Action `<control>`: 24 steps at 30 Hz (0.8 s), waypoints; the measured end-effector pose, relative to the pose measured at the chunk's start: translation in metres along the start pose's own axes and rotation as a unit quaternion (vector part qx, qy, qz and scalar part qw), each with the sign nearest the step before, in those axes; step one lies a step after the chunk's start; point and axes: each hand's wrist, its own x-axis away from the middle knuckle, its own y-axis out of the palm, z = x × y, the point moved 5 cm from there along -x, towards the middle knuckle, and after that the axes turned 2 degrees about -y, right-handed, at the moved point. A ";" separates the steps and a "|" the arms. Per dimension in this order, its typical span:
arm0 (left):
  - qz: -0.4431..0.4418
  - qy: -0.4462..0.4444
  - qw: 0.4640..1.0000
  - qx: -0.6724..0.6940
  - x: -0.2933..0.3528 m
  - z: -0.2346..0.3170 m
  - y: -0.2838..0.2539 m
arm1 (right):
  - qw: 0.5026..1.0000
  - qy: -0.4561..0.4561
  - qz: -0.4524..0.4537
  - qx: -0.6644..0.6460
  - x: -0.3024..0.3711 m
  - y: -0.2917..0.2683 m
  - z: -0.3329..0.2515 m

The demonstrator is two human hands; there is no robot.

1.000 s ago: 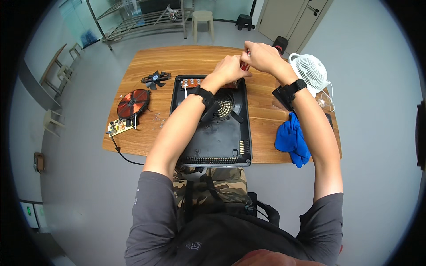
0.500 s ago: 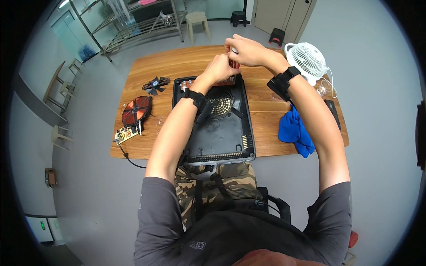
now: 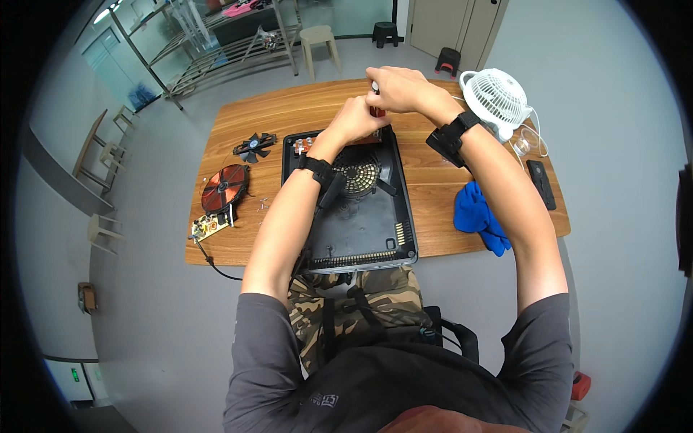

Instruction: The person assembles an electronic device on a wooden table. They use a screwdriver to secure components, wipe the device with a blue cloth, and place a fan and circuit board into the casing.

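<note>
At the table's far side both hands close around an upright red-handled screwdriver (image 3: 377, 111), mostly covered by fingers. My right hand (image 3: 401, 89) grips its top, and my left hand (image 3: 354, 120) is closed around it lower down. The tip is hidden. Beneath them lies a black plastic induction cooker housing (image 3: 361, 227) with a round vent grille. A reddish-brown circuit board (image 3: 303, 144) sits along its far edge, partly behind my left wrist. To the left are a black fan impeller (image 3: 254, 147), a copper coil (image 3: 225, 187) and a yellowish circuit board (image 3: 209, 225) with a cable.
Small screws (image 3: 263, 205) lie left of the housing on the wooden table (image 3: 433, 216). At the right are a white fan (image 3: 496, 97), a blue cloth (image 3: 478, 216) and a dark oblong object (image 3: 541, 185). Stools and a metal rack (image 3: 231, 50) stand beyond the table.
The view has shifted slightly. My right hand sits a little lower over the left, its grip slightly turned. The left hand stays at the housing's far edge.
</note>
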 end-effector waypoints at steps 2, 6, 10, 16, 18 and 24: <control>0.009 0.010 1.000 0.009 0.001 -0.004 0.000 | 1.000 0.009 -0.021 -0.014 0.000 -0.003 -0.007; 0.017 0.019 1.000 0.005 0.002 -0.008 0.003 | 0.997 0.066 -0.016 0.035 0.002 -0.007 -0.017; 0.043 -0.012 0.999 -0.022 0.001 -0.003 0.007 | 0.996 0.079 0.022 0.041 0.004 0.000 -0.006; 0.046 -0.027 0.997 -0.048 0.005 0.008 0.007 | 0.998 0.051 0.021 -0.003 0.011 -0.002 0.003; 0.024 -0.011 0.999 -0.033 0.006 0.012 0.006 | 0.999 0.044 0.004 -0.019 0.013 -0.004 0.005; -0.008 -0.004 1.000 -0.018 0.001 0.011 0.002 | 0.996 0.086 -0.026 -0.013 0.014 -0.010 0.005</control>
